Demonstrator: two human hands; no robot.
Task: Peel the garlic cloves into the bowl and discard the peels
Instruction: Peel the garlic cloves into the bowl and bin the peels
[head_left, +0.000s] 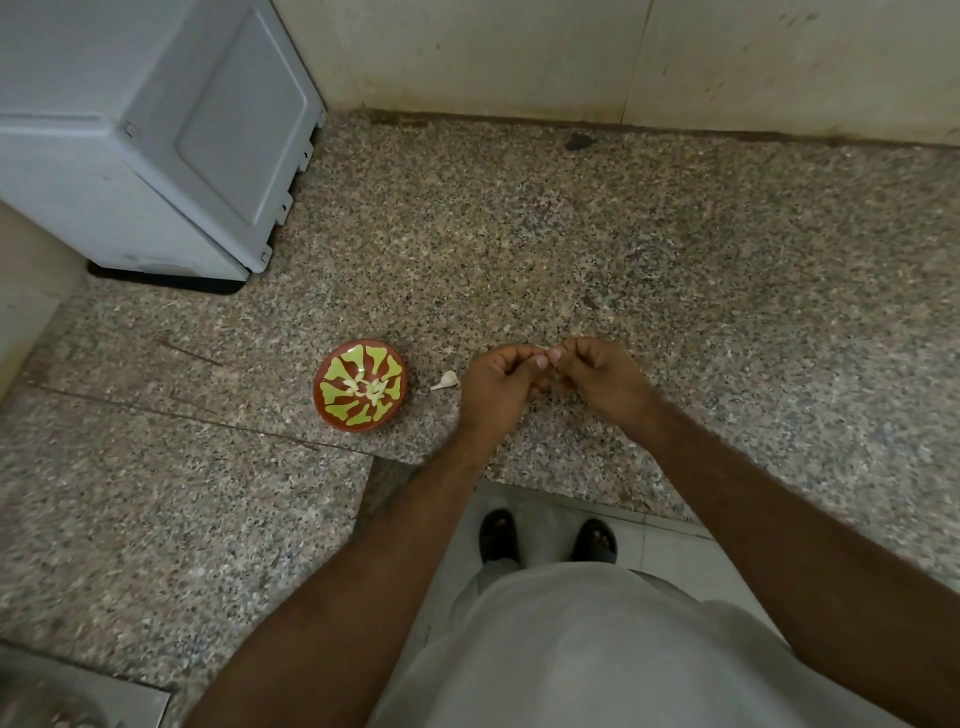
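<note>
A small red bowl (360, 384) with a yellow-green pattern stands on the speckled granite counter (571, 249). Several peeled garlic cloves (368, 388) lie in its middle. A white piece of garlic (447, 381) lies on the counter between the bowl and my hands. My left hand (496, 387) and my right hand (597, 376) meet just right of it, fingers curled. Both pinch a small garlic clove (543, 359) between the thumbs and fingertips; most of the clove is hidden.
A white appliance (150, 135) stands at the back left on a dark base. A tiled wall (623, 52) closes the back. The counter's front edge is cut out where I stand. A steel sink rim (67, 691) shows at the bottom left.
</note>
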